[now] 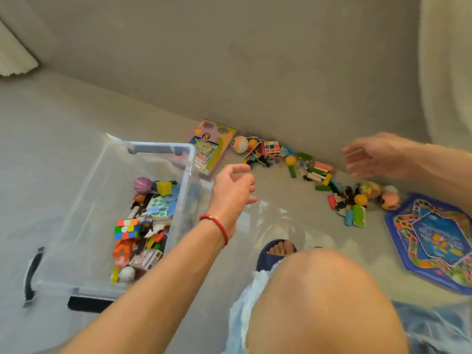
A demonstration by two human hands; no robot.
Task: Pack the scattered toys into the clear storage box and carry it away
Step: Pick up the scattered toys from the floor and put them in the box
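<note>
Beside the clear storage box, your left hand hangs loose and holds nothing. Your right hand looks spread too, though it is blurry. Scoop the small blocks by the wall together.

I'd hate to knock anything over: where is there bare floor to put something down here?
Bare floor lies left of the clear storage box, and between the left hand and the toys along the wall. That strip is crowded, from the booklet to the blue game board.
</note>
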